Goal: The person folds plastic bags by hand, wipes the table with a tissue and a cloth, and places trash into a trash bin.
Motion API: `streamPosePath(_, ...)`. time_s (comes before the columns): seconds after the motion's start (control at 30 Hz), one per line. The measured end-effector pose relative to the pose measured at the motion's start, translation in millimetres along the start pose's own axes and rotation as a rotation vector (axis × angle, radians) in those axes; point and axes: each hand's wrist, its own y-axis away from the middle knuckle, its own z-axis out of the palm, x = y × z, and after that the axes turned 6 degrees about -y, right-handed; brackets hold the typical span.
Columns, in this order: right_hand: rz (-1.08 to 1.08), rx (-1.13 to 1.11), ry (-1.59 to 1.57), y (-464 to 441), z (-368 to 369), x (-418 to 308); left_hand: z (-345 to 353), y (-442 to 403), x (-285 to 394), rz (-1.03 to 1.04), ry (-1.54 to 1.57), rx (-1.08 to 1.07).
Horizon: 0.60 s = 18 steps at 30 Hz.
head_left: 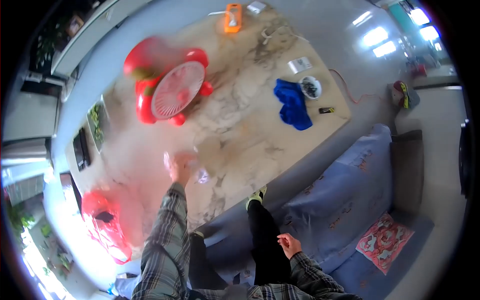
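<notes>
My left hand (180, 169) reaches over the marbled table (235, 145), its fingers blurred. A pale, shiny bit shows at its fingertips, but I cannot tell whether it is held. Just right of this hand lies a small crumpled piece of clear plastic (202, 176). My right hand (289, 245) hangs above my leg beside the sofa, fingers curled in, nothing visible in them. Beyond my left hand stands a red appliance with a round white grille (179, 90), like a small fan. A red plastic bag (106, 222) sits at the table's left end.
A blue cloth-like item (292, 104), an ashtray (311, 87), a white box (299, 65) and a small dark packet (326, 110) are at the right. An orange box (233, 19) lies at the far edge. The sofa (340, 180) holds a patterned cushion (384, 242).
</notes>
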Motion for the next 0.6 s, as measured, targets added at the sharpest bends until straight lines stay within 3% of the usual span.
streamPosePath(0.1, 0.021, 0.041, -0.067, -12, -34, 4, -21, 25, -11, 0.024, -0.058, -0.259)
streamPosePath(0.13, 0.004, 0.062, -0.118, -24, -46, 11, -23, 36, -41, -0.004, -0.159, -0.256)
streamPosePath(0.17, -0.011, 0.114, -0.273, -35, -59, 15, -47, 33, -36, -0.043, 0.083, -0.284)
streamPosePath(0.2, -0.019, 0.157, -0.421, -40, -74, 18, -79, 34, 0, -0.145, 0.117, -0.182)
streamPosePath(0.23, 0.034, 0.194, -0.624, -45, -89, 17, -108, 35, 37, -0.094, 0.264, -0.041)
streamPosePath(0.3, 0.080, 0.235, -0.888, -52, -123, 21, -154, 36, 100, -0.653, 0.271, 0.025)
streamPosePath(0.37, 0.118, 0.283, -1.060, -58, -150, 31, -159, 51, 110, -0.575, 0.484, 0.369)
streamPosePath(0.47, 0.070, 0.344, -1.073, -75, -190, 60, -171, 68, 182, -0.796, 0.502, 0.382)
streamPosePath(0.5, 0.057, 0.402, -0.911, -90, -202, 75, -173, 71, 208, -0.859, 0.523, 0.301)
streamPosePath(0.53, 0.037, 0.456, -0.746, -105, -218, 74, -165, 77, 219, -0.847, 0.507, 0.316)
streamPosePath(0.6, 0.046, 0.513, -0.858, -139, -250, 65, -152, 87, 237, -0.821, 0.477, 0.339)
